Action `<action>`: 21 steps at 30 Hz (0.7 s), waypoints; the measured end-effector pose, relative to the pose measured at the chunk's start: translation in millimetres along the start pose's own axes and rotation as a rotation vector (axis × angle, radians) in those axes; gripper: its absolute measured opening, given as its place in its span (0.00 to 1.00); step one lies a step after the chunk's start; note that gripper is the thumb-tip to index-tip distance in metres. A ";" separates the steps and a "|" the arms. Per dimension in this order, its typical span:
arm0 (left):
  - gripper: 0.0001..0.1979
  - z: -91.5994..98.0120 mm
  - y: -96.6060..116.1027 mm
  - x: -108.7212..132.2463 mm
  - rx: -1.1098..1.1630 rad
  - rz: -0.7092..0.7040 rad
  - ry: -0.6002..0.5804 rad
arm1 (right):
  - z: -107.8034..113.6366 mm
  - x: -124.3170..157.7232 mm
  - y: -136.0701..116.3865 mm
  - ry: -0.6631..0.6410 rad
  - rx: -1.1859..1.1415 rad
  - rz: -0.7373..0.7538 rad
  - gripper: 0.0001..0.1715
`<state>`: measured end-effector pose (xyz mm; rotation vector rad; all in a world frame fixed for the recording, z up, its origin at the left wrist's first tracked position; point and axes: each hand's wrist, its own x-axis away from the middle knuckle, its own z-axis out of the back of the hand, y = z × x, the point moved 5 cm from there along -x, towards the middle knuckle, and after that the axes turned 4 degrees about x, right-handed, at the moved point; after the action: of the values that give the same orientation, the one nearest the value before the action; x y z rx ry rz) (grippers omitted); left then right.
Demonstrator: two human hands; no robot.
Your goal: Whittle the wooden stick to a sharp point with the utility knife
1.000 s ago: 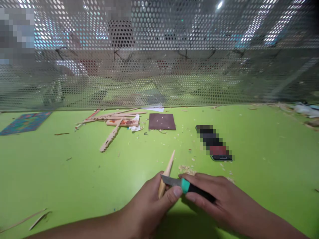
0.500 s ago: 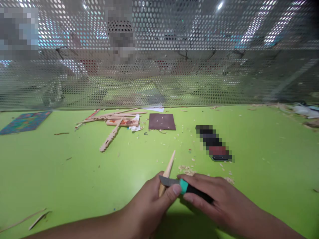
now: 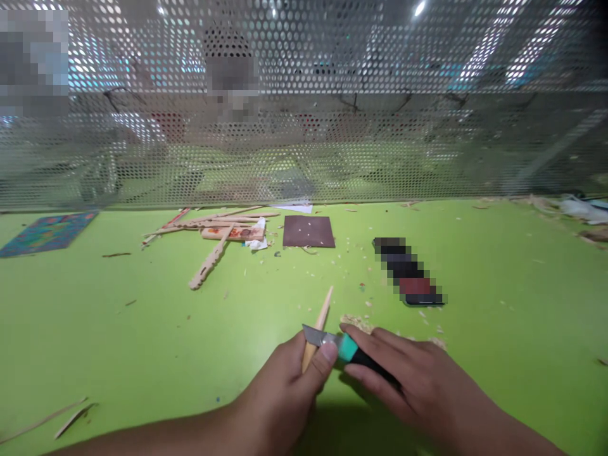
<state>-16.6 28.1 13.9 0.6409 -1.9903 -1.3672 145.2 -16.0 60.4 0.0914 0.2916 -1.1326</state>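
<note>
My left hand (image 3: 285,386) is closed around a tapered wooden stick (image 3: 325,308), whose narrow tip points up and away from me. My right hand (image 3: 418,373) grips a carving knife (image 3: 375,368) with a black and green handle. The knife's blade (image 3: 314,335) lies across the stick, just above my left fist. My left thumb presses near the back of the blade. The lower end of the stick is hidden in my left hand. Pale wood shavings (image 3: 356,323) lie on the table beyond the knife.
On the green table (image 3: 142,342) are carved wooden sticks (image 3: 209,258), a dark brown sandpaper sheet (image 3: 308,232), a blurred phone-like object (image 3: 408,272) and a patterned mat (image 3: 50,234). A perforated metal screen (image 3: 304,152) stands along the back. Thin wood strips (image 3: 76,420) lie at lower left.
The knife blade has shifted slightly up along the stick, towards its tip. My left thumb has moved up with it. Both hands keep their hold.
</note>
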 end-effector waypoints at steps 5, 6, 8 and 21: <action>0.23 2.8 2.8 2.4 -0.054 0.073 -0.037 | 0.8 0.6 8.1 0.017 -0.082 -0.033 0.27; 0.23 2.9 1.6 3.0 -0.047 0.103 -0.060 | 2.2 0.1 10.9 0.021 -0.114 -0.054 0.25; 0.23 2.9 -0.6 3.7 -0.006 0.143 -0.097 | 5.1 -1.7 16.6 0.023 -0.185 -0.100 0.22; 0.25 3.1 8.0 2.5 -0.044 0.121 -0.129 | -0.8 0.3 16.7 -0.164 -0.350 -0.122 0.22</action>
<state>-21.0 31.0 21.2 0.4138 -2.0583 -1.4050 160.3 -9.0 58.3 -0.3312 0.3484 -1.1864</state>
